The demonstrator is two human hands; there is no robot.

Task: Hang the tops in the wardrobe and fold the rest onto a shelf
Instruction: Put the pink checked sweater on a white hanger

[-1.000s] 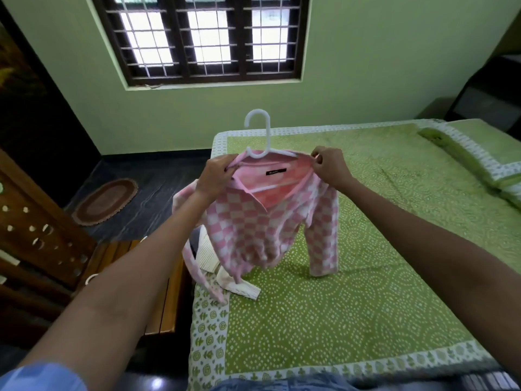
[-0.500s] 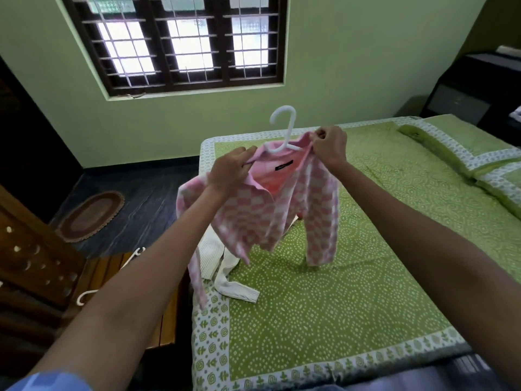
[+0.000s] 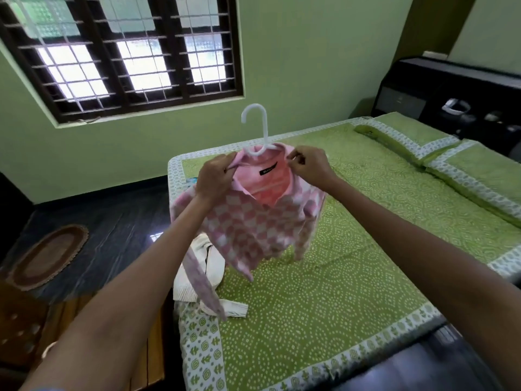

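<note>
A pink-and-white checked top (image 3: 248,227) hangs on a white plastic hanger (image 3: 258,128), held up over the green bed (image 3: 338,277). My left hand (image 3: 215,176) grips the top's left shoulder and collar. At the right side of the collar, my right hand (image 3: 308,167) pinches the fabric. The hanger's hook stands free above the collar; its arms are hidden inside the top. A cream ribbed garment (image 3: 200,269) lies crumpled on the bed's left edge, partly under the hanging sleeve.
Two green pillows (image 3: 439,153) lie at the bed's far right, beside a dark headboard unit (image 3: 451,91). A brown oval mat (image 3: 48,255) is on the dark floor at left. A wooden piece of furniture (image 3: 25,328) stands at lower left. A barred window (image 3: 121,52) faces me.
The top has stayed in both hands while being lifted and turned slightly. My hands moved closer together at the collar, and my view shifted to the right.
</note>
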